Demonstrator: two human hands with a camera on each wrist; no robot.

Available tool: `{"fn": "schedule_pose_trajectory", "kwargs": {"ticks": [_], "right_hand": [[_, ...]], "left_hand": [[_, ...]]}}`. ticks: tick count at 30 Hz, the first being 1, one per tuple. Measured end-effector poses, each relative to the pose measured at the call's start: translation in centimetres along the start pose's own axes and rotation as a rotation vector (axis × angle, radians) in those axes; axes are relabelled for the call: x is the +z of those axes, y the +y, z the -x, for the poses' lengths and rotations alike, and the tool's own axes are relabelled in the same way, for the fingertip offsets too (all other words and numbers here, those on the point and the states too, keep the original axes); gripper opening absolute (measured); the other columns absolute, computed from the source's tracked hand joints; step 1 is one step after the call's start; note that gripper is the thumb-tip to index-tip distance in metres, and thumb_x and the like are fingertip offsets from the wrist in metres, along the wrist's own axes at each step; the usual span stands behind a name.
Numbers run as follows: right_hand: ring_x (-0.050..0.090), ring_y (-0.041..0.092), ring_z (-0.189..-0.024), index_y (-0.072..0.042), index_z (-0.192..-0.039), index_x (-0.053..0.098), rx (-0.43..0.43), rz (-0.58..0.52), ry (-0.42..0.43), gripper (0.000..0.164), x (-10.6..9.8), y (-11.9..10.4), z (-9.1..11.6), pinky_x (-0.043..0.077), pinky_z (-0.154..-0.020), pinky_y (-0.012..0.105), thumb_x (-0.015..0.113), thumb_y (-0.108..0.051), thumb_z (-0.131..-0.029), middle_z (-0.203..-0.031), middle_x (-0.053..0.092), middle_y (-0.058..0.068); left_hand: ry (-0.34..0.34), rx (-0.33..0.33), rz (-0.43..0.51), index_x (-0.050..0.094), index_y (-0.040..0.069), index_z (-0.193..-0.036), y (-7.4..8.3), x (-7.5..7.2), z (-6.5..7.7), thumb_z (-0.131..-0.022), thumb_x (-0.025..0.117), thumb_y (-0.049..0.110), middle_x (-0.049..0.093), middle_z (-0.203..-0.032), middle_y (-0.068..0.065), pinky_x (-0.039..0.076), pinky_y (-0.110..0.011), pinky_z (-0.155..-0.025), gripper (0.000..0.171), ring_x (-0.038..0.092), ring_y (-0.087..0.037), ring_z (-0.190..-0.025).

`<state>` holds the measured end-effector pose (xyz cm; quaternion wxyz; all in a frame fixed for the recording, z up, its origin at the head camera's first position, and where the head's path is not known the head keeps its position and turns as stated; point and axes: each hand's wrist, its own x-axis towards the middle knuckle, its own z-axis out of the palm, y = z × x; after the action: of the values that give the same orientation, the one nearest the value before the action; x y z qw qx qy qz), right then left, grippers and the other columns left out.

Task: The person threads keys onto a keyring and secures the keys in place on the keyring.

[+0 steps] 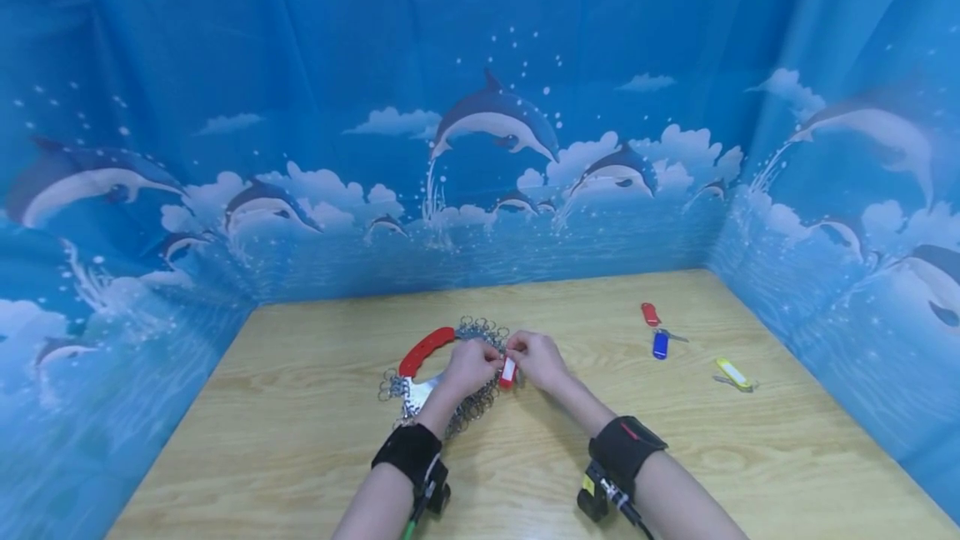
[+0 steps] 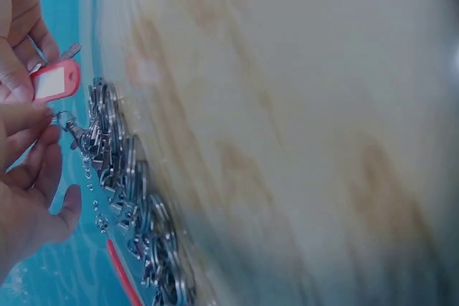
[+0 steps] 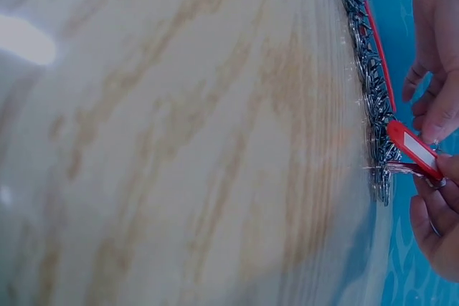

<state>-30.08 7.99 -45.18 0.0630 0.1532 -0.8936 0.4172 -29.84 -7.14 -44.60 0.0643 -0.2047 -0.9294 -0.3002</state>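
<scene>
My left hand point(image 1: 472, 365) pinches a small metal ring point(image 2: 64, 116), which hangs by a clasp among the linked key rings point(image 2: 107, 141). Close beside it, my right hand point(image 1: 538, 359) pinches the end of a red key tag point(image 1: 507, 372) with a white label. A metal key point(image 3: 403, 168) dangles with that tag. The key rings and clasps belong to a large hoop lying on the table, with a curved red handle point(image 1: 427, 348) and a silver plate point(image 1: 418, 394). Fingertips partly hide where tag and ring meet.
Toward the right of the wooden table point(image 1: 315, 440) lie another red tag point(image 1: 650, 314), a blue tag point(image 1: 660, 346) with a key, and a yellow tag point(image 1: 732, 373) with a key. A blue dolphin-print curtain point(image 1: 360, 257) stands behind and along the sides.
</scene>
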Motion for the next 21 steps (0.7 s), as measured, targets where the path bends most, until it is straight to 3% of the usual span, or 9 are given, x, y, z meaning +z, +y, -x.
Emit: {"fn": "schedule_pose_trajectory", "kwargs": {"ticks": [3, 10, 21], "right_hand": [[0.058, 0.013, -0.07, -0.001, -0.085, 0.064, 0.01, -0.013, 0.001, 0.004, -0.08, -0.04, 0.02, 0.049, -0.067, 0.028, 0.065, -0.001, -0.081, -0.077, 0.063, 0.002], [0.058, 0.014, -0.069, -0.001, -0.083, 0.063, 0.009, -0.021, 0.021, 0.003, -0.14, -0.14, 0.2, 0.048, -0.066, 0.028, 0.065, -0.001, -0.08, -0.076, 0.062, 0.002], [0.056, 0.013, -0.067, -0.004, -0.079, 0.062, -0.012, 0.009, 0.027, 0.004, 0.11, -0.06, 0.07, 0.047, -0.064, 0.028, 0.065, -0.001, -0.081, -0.073, 0.062, 0.001]], "left_hand": [[-0.01, 0.013, -0.013, 0.061, 0.008, -0.053, 0.02, -0.01, 0.02, -0.08, 0.064, 0.007, 0.042, -0.054, 0.009, 0.034, -0.024, -0.058, 0.027, 0.039, -0.007, -0.056], [-0.008, 0.016, 0.009, 0.034, 0.015, -0.047, 0.32, -0.09, 0.12, -0.079, 0.056, 0.0, 0.023, -0.045, 0.007, 0.025, -0.021, -0.051, 0.042, 0.028, -0.008, -0.046], [0.015, -0.039, -0.105, 0.034, 0.017, -0.047, 0.7, -0.17, 0.05, -0.074, 0.053, 0.0, 0.024, -0.045, 0.008, 0.026, -0.024, -0.055, 0.038, 0.027, -0.009, -0.046]]}}
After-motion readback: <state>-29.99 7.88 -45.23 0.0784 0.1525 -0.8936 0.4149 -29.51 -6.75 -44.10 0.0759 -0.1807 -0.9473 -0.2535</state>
